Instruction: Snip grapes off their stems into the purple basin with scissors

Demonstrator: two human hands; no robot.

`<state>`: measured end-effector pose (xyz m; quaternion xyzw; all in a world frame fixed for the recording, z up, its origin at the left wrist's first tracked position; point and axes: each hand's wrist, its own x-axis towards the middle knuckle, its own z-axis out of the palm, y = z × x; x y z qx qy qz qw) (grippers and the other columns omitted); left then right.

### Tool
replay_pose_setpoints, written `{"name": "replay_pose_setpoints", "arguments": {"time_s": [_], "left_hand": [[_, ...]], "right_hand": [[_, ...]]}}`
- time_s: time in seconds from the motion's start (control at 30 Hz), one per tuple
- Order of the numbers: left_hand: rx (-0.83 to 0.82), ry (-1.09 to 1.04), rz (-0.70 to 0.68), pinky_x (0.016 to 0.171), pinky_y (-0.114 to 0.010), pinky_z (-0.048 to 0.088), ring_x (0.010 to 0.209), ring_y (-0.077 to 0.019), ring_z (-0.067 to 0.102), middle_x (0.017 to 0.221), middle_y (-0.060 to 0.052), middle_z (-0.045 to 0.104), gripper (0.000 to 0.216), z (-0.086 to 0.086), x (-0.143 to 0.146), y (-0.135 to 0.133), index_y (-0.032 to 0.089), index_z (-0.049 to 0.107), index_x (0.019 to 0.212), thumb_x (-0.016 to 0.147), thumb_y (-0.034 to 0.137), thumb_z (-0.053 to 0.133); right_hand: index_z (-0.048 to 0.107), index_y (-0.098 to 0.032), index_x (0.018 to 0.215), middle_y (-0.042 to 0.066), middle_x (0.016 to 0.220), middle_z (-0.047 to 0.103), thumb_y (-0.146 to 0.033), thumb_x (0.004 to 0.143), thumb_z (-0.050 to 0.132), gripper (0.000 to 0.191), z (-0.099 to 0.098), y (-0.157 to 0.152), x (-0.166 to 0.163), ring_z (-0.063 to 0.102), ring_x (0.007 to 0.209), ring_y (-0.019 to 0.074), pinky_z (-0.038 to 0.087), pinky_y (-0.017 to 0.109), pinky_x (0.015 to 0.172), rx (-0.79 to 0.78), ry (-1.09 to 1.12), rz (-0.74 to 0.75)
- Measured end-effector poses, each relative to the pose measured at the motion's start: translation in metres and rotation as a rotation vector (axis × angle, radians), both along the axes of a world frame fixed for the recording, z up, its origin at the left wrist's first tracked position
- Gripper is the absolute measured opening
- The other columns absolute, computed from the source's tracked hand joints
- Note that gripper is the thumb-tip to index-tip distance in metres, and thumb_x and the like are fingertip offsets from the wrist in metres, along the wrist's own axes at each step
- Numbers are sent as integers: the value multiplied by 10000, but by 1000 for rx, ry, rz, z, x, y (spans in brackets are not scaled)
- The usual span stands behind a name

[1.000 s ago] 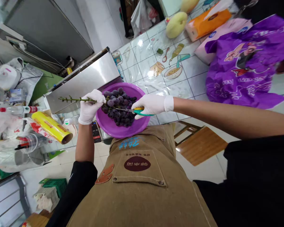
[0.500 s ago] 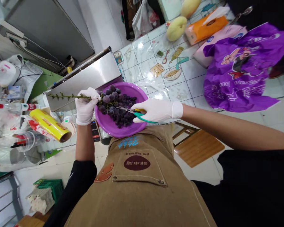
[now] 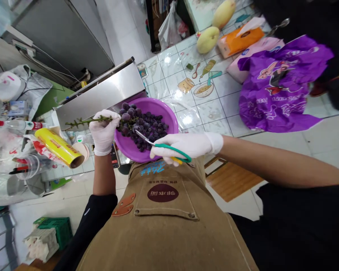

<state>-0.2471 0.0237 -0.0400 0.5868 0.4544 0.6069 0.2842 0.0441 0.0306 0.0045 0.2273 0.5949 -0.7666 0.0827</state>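
Note:
My left hand point(image 3: 104, 131), in a white glove, is closed around the green stem point(image 3: 86, 121) of a bunch of dark purple grapes point(image 3: 127, 114). Bare stem sticks out to the left of the fist, and the grapes hang on its right over a purple basin point(image 3: 169, 109). White-gloved too, my right hand point(image 3: 180, 146) grips scissors point(image 3: 172, 146) with green and yellow handles. Their metal blades reach left to the hanging bunch; whether they touch a stalk I cannot tell. Many loose grapes point(image 3: 155, 126) lie in the basin below.
A stainless steel box point(image 3: 101, 96) stands behind the basin. To the right are a purple plastic bag point(image 3: 277, 90), an orange tissue pack point(image 3: 240, 39) and two yellow melons point(image 3: 208, 40). On the left lie a yellow film roll point(image 3: 59, 148), a bottle point(image 3: 22, 124) and a phone point(image 3: 114, 157).
My right hand has moved slightly down and left, and the scissors have turned, with the green handle now uppermost. The left hand still holds the bunch, its stem tilted a little more.

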Motion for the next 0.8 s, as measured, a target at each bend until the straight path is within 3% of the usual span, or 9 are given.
{"name": "replay_pose_setpoints", "arguments": {"time_s": [0.07,0.23,0.33,0.57,0.8], "left_hand": [[29,-106,28,558,-160,508,679,-90,680,810,16,744,239,0,2,1,198,740,868,803,257,961],[-12,-302,61,458,-119,416,626,-63,611,741,46,674,390,7,0,3,208,666,820,731,339,1023],[-38,-350,64,417,-110,357,679,-73,635,729,57,613,506,14,-3,2,220,595,809,672,372,1058],[-16,-271,83,388,-108,290,681,-74,600,727,51,531,596,25,-1,-2,224,504,796,684,438,1049],[50,-166,19,413,-125,331,664,-87,558,717,37,470,525,33,12,-11,222,512,789,794,438,990]], "right_hand": [[656,-172,1076,10,738,644,-847,942,588,692,-5,-11,-11,575,618,157,475,308,626,-22,31,-9],[643,-188,1028,68,866,723,-677,1020,582,493,-20,-25,-32,583,700,189,375,307,671,514,-119,-91],[657,-187,1142,98,919,758,-627,1029,568,464,-28,-26,-38,629,749,228,351,311,677,672,-166,-91],[692,-172,1260,114,1027,800,-560,1032,609,458,-29,-28,-42,689,849,251,369,314,697,770,-144,-135],[704,-165,1371,122,1101,815,-526,1001,669,518,-33,-34,-39,732,939,284,457,337,778,755,-115,-218]]}}
